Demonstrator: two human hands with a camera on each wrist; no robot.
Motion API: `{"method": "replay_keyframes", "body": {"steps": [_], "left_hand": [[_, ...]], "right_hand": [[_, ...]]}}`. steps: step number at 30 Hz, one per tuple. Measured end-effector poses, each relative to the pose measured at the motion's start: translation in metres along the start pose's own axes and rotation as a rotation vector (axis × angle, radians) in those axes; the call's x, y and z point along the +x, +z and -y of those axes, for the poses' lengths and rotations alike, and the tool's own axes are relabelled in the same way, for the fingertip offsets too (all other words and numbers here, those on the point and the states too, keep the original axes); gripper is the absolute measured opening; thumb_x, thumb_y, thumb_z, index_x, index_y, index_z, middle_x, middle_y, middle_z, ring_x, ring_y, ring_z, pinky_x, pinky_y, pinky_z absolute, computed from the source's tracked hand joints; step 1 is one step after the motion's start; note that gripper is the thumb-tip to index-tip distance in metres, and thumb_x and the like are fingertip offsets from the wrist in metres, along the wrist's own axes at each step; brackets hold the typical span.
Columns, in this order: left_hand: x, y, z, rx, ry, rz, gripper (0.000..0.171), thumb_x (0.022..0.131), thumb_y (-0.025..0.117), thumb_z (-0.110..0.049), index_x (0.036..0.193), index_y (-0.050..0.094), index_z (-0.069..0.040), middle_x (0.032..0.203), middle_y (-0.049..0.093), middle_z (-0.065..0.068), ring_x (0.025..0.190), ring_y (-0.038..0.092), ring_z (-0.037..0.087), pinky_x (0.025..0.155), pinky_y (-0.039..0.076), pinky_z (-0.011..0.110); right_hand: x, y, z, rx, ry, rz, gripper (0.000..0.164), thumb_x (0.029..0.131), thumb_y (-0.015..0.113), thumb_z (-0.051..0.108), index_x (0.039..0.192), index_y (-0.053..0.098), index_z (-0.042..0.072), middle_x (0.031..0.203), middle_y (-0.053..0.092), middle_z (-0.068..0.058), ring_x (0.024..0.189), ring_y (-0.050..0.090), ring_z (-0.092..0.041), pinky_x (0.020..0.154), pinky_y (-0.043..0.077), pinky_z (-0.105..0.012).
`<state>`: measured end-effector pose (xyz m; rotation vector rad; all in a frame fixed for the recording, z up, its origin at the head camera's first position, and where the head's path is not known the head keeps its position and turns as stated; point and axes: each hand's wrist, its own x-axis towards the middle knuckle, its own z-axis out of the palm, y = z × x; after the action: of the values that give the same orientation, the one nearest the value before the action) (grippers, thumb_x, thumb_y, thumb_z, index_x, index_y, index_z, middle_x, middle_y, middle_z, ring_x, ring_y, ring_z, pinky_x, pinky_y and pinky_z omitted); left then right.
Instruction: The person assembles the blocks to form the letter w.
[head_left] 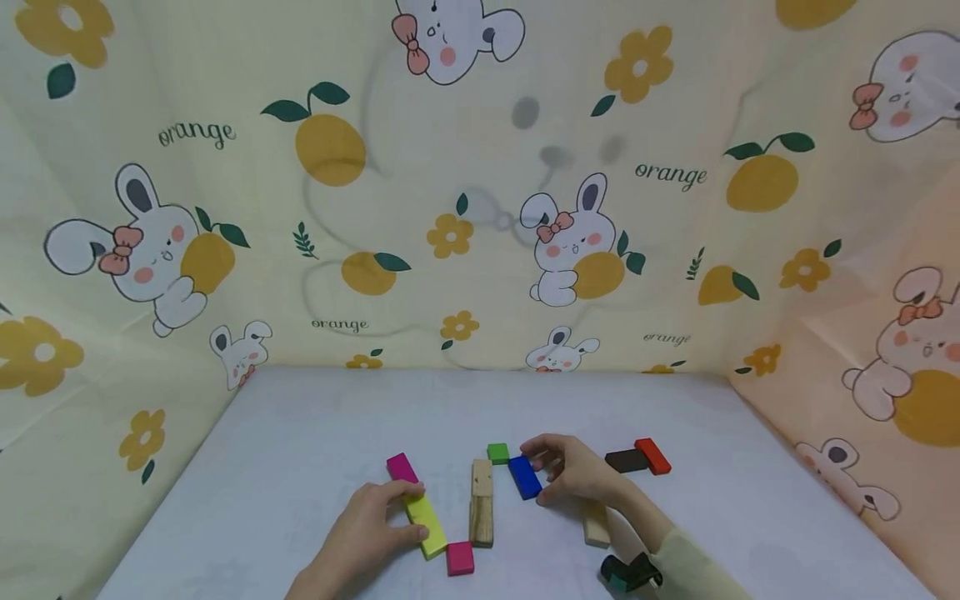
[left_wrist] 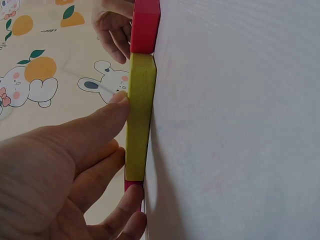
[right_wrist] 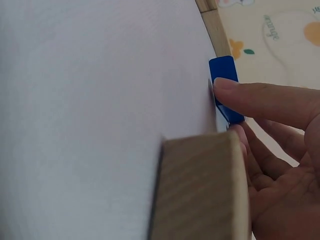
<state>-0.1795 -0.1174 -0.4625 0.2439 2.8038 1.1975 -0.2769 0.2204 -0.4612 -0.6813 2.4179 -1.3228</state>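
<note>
My left hand (head_left: 369, 527) is at a yellow block (head_left: 426, 525), its thumb near the block's front end and its fingertips by the far end. In the left wrist view the thumb touches the yellow block (left_wrist: 140, 115), and lower fingers reach the magenta block beyond it. That magenta block (head_left: 402, 467) adjoins the yellow one's far end; a pinkish-red block (head_left: 460, 558) adjoins its near end. My right hand (head_left: 573, 473) holds a blue block (head_left: 525, 477) between thumb and fingers. In the right wrist view the thumb lies against the blue block (right_wrist: 223, 69).
Two wooden blocks (head_left: 482, 502) lie end to end in the middle, with a green block (head_left: 498, 453) beyond. A wooden block (head_left: 596, 525) lies under the right forearm. Right of it, a black block (head_left: 626, 461) meets a red block (head_left: 653, 457). Patterned cloth (head_left: 450, 167) surrounds the white table (head_left: 337, 417).
</note>
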Motion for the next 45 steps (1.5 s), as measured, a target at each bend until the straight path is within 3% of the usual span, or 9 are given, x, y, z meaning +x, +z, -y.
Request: {"method": "replay_keyframes", "body": {"steps": [11, 21, 27, 33, 37, 45], "left_hand": [[0.0, 0.002, 0.0, -0.007, -0.024, 0.001, 0.05, 0.073, 0.087, -0.036, 0.117, 0.069, -0.018, 0.113, 0.064, -0.005, 0.105, 0.051, 0.023, 0.095, 0.045, 0.055], [0.0, 0.001, -0.001, -0.009, -0.03, -0.004, 0.05, 0.073, 0.087, -0.035, 0.117, 0.069, -0.019, 0.113, 0.064, -0.005, 0.106, 0.051, 0.023, 0.095, 0.044, 0.056], [-0.002, 0.0, -0.002, -0.015, -0.024, 0.005, 0.049, 0.074, 0.086, -0.035, 0.116, 0.069, -0.018, 0.111, 0.063, -0.006, 0.104, 0.051, 0.022, 0.094, 0.045, 0.055], [-0.003, 0.0, -0.001, -0.02, -0.008, 0.006, 0.049, 0.075, 0.086, -0.035, 0.117, 0.069, -0.019, 0.111, 0.063, -0.007, 0.105, 0.051, 0.023, 0.095, 0.044, 0.055], [-0.003, 0.001, 0.0, -0.02, -0.01, 0.004, 0.049, 0.074, 0.086, -0.035, 0.117, 0.069, -0.019, 0.111, 0.063, -0.007, 0.104, 0.051, 0.023, 0.094, 0.045, 0.055], [-0.003, 0.0, 0.0, -0.015, 0.005, -0.005, 0.049, 0.074, 0.086, -0.034, 0.118, 0.069, -0.018, 0.112, 0.064, -0.006, 0.105, 0.051, 0.023, 0.095, 0.044, 0.055]], "right_hand": [[0.0, 0.003, -0.002, -0.01, 0.026, -0.01, 0.064, 0.072, 0.087, 0.003, 0.129, 0.059, 0.006, 0.119, 0.062, -0.005, 0.1, 0.057, -0.027, 0.081, 0.052, -0.034], [-0.006, -0.002, 0.0, 0.044, 0.025, -0.008, 0.065, 0.072, 0.086, 0.0, 0.129, 0.057, 0.002, 0.119, 0.061, -0.009, 0.102, 0.058, -0.029, 0.085, 0.053, -0.036], [-0.017, -0.006, 0.007, 0.046, 0.045, -0.074, 0.063, 0.073, 0.085, 0.002, 0.129, 0.057, 0.002, 0.122, 0.061, -0.014, 0.103, 0.06, -0.03, 0.085, 0.054, -0.038], [-0.03, -0.019, 0.008, 0.02, 0.052, -0.14, 0.054, 0.081, 0.082, 0.01, 0.13, 0.058, 0.003, 0.124, 0.061, -0.015, 0.107, 0.06, -0.031, 0.088, 0.053, -0.041], [-0.04, -0.03, 0.005, 0.038, 0.066, -0.175, 0.049, 0.085, 0.079, 0.015, 0.128, 0.059, 0.003, 0.123, 0.062, -0.016, 0.105, 0.061, -0.029, 0.086, 0.053, -0.037], [-0.068, -0.068, -0.003, 0.094, 0.081, -0.278, 0.044, 0.086, 0.078, 0.022, 0.124, 0.063, 0.006, 0.123, 0.061, -0.022, 0.104, 0.061, -0.032, 0.08, 0.054, -0.034]]}}
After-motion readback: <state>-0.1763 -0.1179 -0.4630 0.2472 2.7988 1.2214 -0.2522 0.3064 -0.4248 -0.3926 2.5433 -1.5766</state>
